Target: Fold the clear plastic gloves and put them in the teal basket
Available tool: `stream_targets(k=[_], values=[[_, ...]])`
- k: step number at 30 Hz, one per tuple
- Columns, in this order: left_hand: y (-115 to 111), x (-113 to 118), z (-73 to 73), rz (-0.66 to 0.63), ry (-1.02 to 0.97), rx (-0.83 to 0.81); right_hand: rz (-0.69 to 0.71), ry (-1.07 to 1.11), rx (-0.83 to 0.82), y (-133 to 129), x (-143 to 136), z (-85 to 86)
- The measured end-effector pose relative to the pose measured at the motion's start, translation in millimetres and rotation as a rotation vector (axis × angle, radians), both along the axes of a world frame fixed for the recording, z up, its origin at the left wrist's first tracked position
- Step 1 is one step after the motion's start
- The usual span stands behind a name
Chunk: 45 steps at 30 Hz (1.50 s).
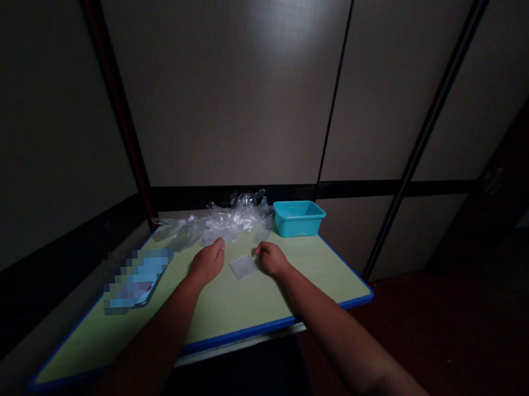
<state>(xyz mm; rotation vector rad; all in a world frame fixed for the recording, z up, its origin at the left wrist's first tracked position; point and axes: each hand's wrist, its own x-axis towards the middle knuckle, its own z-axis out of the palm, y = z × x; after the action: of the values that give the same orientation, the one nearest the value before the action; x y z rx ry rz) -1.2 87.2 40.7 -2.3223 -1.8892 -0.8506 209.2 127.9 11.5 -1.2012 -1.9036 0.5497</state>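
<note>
A small flat square of whitish translucent plastic [244,267] lies on the table between my two hands. My left hand [207,262] is closed, to the left of the square and just in front of a heap of clear plastic bags [234,219]. What its fingers hold, if anything, is hidden. My right hand [272,258] is curled closed at the square's right edge, thumb and fingers bent inward. I cannot make out whether anything is pinched there.
A turquoise plastic basket [299,227] stands at the back right of the yellow table [235,312], which has a blue rim. At the left lies a flat device with a pixelated screen [140,278]. Dark-trimmed wall panels [233,105] rise behind the table.
</note>
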Motion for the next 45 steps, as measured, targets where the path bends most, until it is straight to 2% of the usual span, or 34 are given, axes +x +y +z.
stream_targets(k=[9,19,24,29,32,36,40,42,45], values=[[4,0,-5.1,-0.063,-0.043,-0.034,-0.008,-0.040,-0.020,0,0,1.6],[-1,1,-1.0,-0.102,-0.077,-0.053,-0.089,-0.049,-0.008,2,-1,0.6],[2,2,-2.3,-0.023,-0.025,-0.086,-0.092,-0.058,-0.002,3,-2,-0.9],[8,-3,-4.1,0.107,-0.082,0.012,-0.100,-0.066,0.001,2,-1,-0.2],[10,-6,-5.0,0.135,-0.116,0.067,-0.093,-0.072,-0.003,1,-1,0.8],[10,-6,-6.8,0.037,-0.125,0.050,-0.127,-0.078,0.021,-3,-1,3.8],[10,-2,-8.8,-0.053,-0.176,0.022,-0.258,-0.084,0.046,-6,0,9.1],[12,-1,-9.7,-0.088,-0.217,0.064,-0.300,-0.087,0.062,-7,1,10.9],[15,-2,-12.4,-0.173,-0.192,0.127,-0.281,-0.138,0.107,-8,1,11.7]])
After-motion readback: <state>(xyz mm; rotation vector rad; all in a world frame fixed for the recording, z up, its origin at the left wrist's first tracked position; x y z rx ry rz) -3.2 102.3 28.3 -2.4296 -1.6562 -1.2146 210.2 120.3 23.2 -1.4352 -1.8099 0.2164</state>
